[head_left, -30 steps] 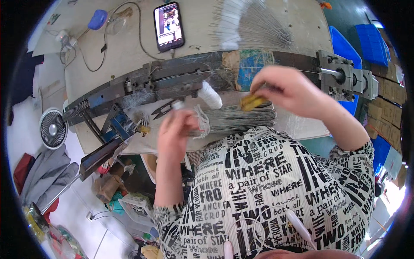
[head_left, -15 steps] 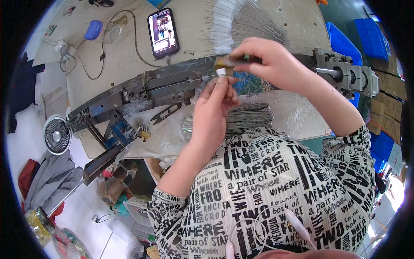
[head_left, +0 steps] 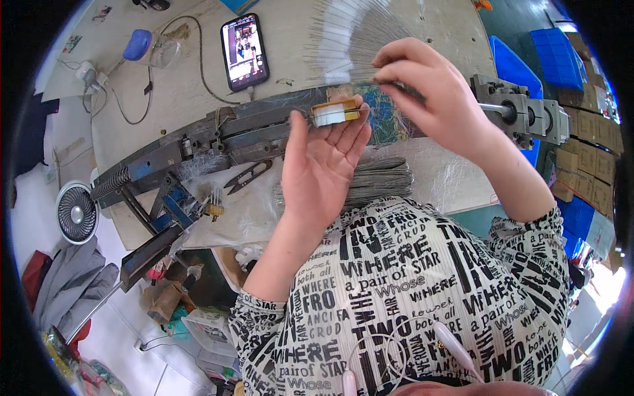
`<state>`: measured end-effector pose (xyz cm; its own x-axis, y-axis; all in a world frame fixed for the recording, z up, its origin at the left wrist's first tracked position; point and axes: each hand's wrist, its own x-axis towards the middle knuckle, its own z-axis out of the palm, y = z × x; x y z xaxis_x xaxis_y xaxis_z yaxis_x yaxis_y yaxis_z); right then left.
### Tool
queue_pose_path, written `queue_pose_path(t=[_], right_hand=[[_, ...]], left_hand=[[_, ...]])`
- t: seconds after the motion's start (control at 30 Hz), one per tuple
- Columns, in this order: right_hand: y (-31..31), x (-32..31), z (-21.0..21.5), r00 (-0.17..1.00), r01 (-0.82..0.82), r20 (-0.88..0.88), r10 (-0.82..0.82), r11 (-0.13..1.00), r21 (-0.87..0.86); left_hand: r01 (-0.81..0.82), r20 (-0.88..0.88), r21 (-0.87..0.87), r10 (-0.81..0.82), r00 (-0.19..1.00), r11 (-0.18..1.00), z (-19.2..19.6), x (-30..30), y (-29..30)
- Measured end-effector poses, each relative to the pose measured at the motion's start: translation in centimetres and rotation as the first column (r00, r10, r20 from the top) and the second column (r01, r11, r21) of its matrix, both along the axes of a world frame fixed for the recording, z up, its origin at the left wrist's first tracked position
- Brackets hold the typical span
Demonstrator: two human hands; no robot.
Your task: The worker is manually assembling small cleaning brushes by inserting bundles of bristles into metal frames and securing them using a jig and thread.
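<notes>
My left hand (head_left: 320, 162) is turned palm up. A small brass-coloured block with a white face (head_left: 335, 113) rests across its fingers, with the thumb at the block's left end. To the right, my right hand (head_left: 429, 92) hovers with bent fingers and a gap between thumb and forefinger. Nothing shows in it. It is nearest a spread fan of thin grey wires (head_left: 389, 39) on the table. Beneath both hands runs a dark metal bench fixture (head_left: 257, 132). A bundle of grey wires (head_left: 380, 181) lies between my left wrist and my body.
Thread snips (head_left: 247, 177) lie left of my left hand. A lit phone (head_left: 244, 53) on a cable and a blue-capped bottle (head_left: 148, 49) stand farther back. Metal blocks with a rod (head_left: 522, 112) end the fixture at right. Blue bins (head_left: 558, 59) and a fan (head_left: 77, 214) flank the table.
My left hand has turned from a pinch to palm up, the block now lying across its fingers. My right hand has drawn away to the right, off the block; the dark item it held no longer shows.
</notes>
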<state>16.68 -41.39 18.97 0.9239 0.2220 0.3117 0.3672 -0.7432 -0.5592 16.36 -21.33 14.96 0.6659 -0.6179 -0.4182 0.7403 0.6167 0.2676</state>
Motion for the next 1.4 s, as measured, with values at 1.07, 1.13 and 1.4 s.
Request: queue_pose_path(t=[1.07, 1.13, 1.4], right_hand=[[0.4, -0.7, -0.2, 0.962, -0.109, 0.170, 0.212, 0.875, -0.471], [0.7, -0.8, -0.1, 0.962, -0.024, 0.247, 0.114, 0.941, -0.338], [-0.3, -2.1, -1.7, 0.995, -0.033, 0.069, 0.071, 0.894, -0.447]], left_hand=[[-0.087, -0.029, 0.062, 0.088, 0.996, 0.994, 0.4, 0.0, -0.1], [-0.081, -0.024, 0.071, 0.083, 0.996, 0.994, 0.6, 0.0, -0.1], [-0.023, -0.054, 0.067, 0.027, 0.998, 0.997, 1.5, 0.2, -0.1]])
